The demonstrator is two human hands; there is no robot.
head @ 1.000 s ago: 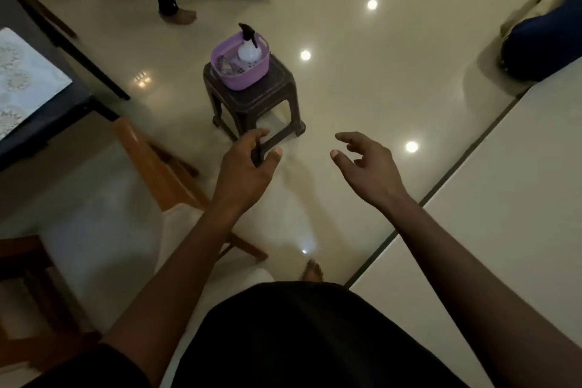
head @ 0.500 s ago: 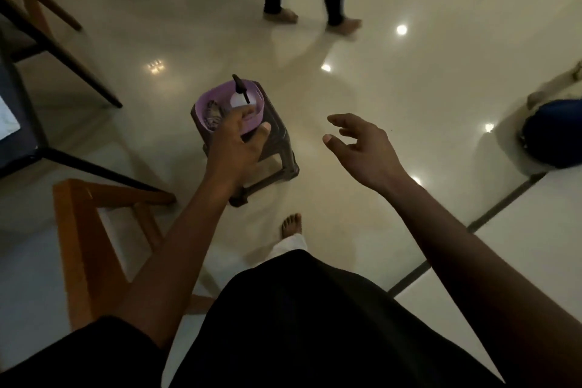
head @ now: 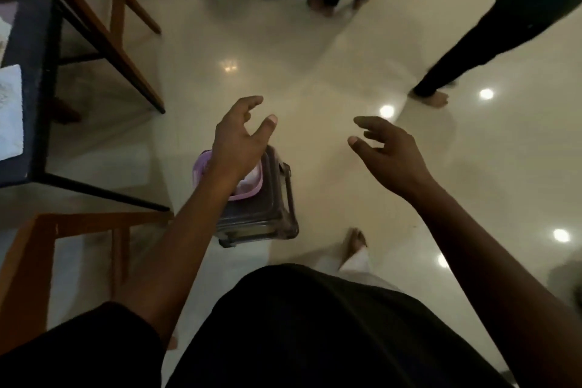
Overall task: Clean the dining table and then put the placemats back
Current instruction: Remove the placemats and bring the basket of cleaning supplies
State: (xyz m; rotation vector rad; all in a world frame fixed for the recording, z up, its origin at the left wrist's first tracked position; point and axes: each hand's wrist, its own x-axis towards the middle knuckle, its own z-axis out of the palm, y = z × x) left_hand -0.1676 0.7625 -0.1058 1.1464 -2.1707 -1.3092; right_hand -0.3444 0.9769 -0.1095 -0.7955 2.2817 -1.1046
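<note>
hiding purple basket (head: pixel 201 167), left hand (head: pixel 237 142), blurred stool (head: pixel 267 214)

I hold both bare arms out in front of me, reaching forward and down. My bare left hand (head: pixel 239 138) is loose, its back to me, with the fingers a bit bent and the thumb sticking out to the right. My bare right hand (head: pixel 390 151) is loose too, fingers spread and softly curled, thumb pointing left. The two hands are apart.
</note>
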